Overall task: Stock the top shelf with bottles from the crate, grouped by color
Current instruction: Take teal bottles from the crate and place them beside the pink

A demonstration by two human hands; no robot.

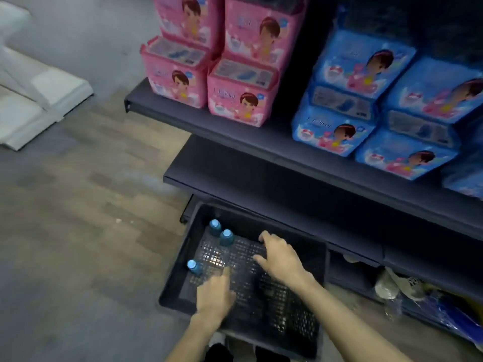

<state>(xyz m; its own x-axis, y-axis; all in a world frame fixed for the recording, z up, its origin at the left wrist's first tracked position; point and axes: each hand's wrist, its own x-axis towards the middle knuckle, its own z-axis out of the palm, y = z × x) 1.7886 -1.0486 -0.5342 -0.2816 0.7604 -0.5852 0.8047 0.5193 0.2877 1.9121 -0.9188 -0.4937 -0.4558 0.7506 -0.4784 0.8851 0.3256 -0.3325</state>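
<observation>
The floor point(78, 205) of grey and wood-toned planks fills the left half; a dark shelf unit point(261, 142) runs along the right, its upper visible shelf stacked with pink packs point(235, 100) on the left and blue packs point(366, 126) on the right, the two colours standing apart with a dark gap between; a second dark shelf point(235, 176) juts out below them; at the bottom right, under the unit, lie a crumpled clear bottle and blue wrapping, too blurred to tell more; white blocks point(31, 100) lie on the floor at the far left; a black crate point(172, 288) with a mesh bottom sits on the floor just in front of the unit; inside it, toward its left side, are three clear bottles with blue caps, two point(215, 227) point(226, 236) close together near the far corner and one point(194, 267) nearer the left wall; the right hand point(281, 258) reaches into the crate with fingers spread and gripping nothing, its fingertips near the pair of bottles; the left hand point(213, 296) is in the crate too, fingers stretched forward beside the lone bottle, blurred, and whether it touches that bottle I cannot tell.
</observation>
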